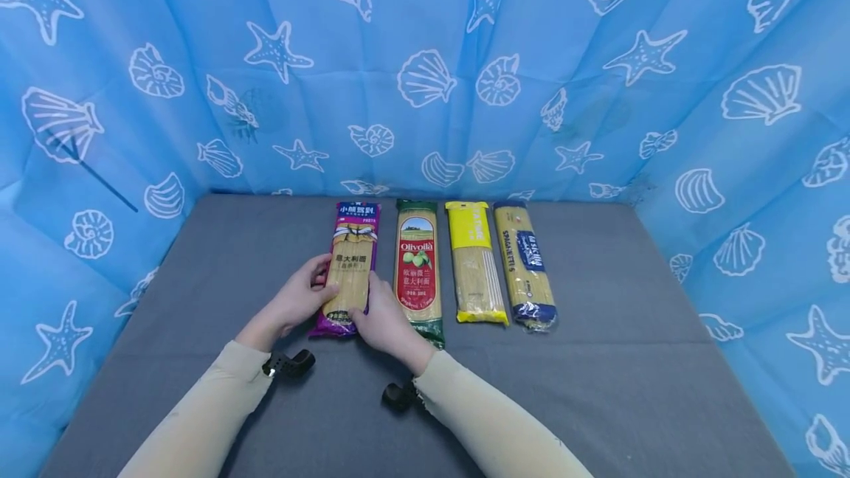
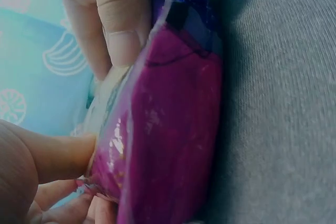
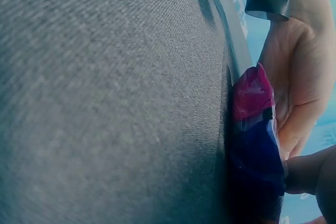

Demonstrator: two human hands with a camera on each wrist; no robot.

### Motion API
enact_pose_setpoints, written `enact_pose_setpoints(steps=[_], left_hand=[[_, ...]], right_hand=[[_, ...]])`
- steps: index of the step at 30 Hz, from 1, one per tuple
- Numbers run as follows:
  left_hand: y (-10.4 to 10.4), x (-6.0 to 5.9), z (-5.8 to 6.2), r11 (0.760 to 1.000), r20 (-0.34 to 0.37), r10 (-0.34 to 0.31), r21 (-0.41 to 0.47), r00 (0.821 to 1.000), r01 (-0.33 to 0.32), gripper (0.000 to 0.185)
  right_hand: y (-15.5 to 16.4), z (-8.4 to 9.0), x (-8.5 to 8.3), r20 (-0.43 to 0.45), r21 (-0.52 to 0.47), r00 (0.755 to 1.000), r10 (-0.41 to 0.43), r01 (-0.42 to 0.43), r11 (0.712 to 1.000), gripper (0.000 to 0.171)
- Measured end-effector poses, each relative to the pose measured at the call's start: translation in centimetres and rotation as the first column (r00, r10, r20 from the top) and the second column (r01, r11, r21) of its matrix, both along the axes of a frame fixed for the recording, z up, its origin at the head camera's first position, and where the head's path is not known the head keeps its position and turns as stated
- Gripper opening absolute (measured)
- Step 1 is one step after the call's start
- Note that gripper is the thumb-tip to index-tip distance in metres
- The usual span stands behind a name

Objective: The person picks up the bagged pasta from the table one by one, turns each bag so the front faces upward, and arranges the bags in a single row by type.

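A purple-edged spaghetti packet [image 1: 350, 260] lies lengthwise on the grey cloth, leftmost in a row of pasta packs. My left hand [image 1: 300, 296] holds its left edge, thumb over the front. On the opposite edge my right hand [image 1: 390, 324] grips the lower part, its thumb near the bottom. The green-ended Olivoilà spaghetti pack [image 1: 417, 257] lies just right of it, its lower side partly behind my right hand. In the left wrist view the packet's purple side [image 2: 173, 129] shows with fingertips pressed to it. The right wrist view shows its purple-and-blue wrapper [image 3: 257, 150] beside a hand.
Farther right lie a yellow-topped spaghetti pack [image 1: 477, 264] and a blue-ended spaghetti pack [image 1: 526, 264]. A grey cloth [image 1: 617, 360] covers the table. Blue curtains [image 1: 372, 94] with white shells and starfish enclose the back and sides.
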State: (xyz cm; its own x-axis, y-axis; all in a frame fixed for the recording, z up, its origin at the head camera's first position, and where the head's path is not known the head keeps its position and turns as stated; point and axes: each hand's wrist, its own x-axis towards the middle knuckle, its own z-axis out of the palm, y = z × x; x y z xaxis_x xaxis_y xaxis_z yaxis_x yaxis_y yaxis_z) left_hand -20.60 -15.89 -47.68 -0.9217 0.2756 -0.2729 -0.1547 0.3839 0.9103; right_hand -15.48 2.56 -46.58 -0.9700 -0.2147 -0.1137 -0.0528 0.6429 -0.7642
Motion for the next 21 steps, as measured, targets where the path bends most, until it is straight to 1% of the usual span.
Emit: enact_pose_setpoints(steps=[5, 10, 12, 14, 16, 18, 19, 20, 21], left_hand=[[0.4, 0.0, -0.2, 1.000, -0.042, -0.003, -0.014, 0.999, 0.002, 0.067], [0.7, 0.0, -0.2, 0.999, -0.082, -0.010, -0.035, 0.997, 0.007, 0.068], [0.6, 0.1, -0.1, 0.998, -0.103, -0.024, -0.063, 0.994, 0.017, 0.067], [0.6, 0.2, 0.2, 0.992, -0.137, -0.053, -0.123, 0.989, 0.037, 0.065], [0.7, 0.5, 0.7, 0.974, -0.183, -0.096, -0.222, 0.978, 0.054, 0.065], [0.9, 0.9, 1.4, 0.942, -0.238, -0.145, -0.329, 0.960, 0.060, 0.067], [1.1, 1.2, 1.7, 0.922, -0.273, -0.170, -0.383, 0.947, 0.055, 0.070], [1.4, 1.5, 2.0, 0.893, -0.313, -0.200, -0.448, 0.928, 0.041, 0.073], [1.7, 1.8, 2.3, 0.863, -0.356, -0.222, -0.504, 0.908, 0.013, 0.076]], right_hand=[[0.4, 0.1, -0.3, -0.004, 0.013, 1.000, 0.016, -0.016, 1.000, 0.077], [2.4, 1.3, -0.3, 0.007, -0.077, 0.998, 0.063, -0.062, 0.995, 0.077], [3.7, 1.9, -0.2, -0.019, -0.089, 0.998, 0.058, -0.059, 0.994, 0.076], [5.3, 2.4, -0.1, -0.071, -0.050, 0.997, 0.033, -0.036, 0.998, 0.074], [7.0, 2.8, -0.1, -0.139, 0.000, 0.990, 0.003, -0.003, 1.000, 0.073], [8.5, 3.1, -0.2, -0.212, 0.067, 0.977, -0.013, 0.028, 0.997, 0.073], [9.3, 3.2, -0.3, -0.252, 0.105, 0.968, -0.011, 0.039, 0.994, 0.073], [9.9, 3.2, -0.4, -0.298, 0.146, 0.954, -0.002, 0.047, 0.988, 0.073], [10.6, 3.3, -0.4, -0.340, 0.192, 0.940, 0.011, 0.058, 0.980, 0.074]])
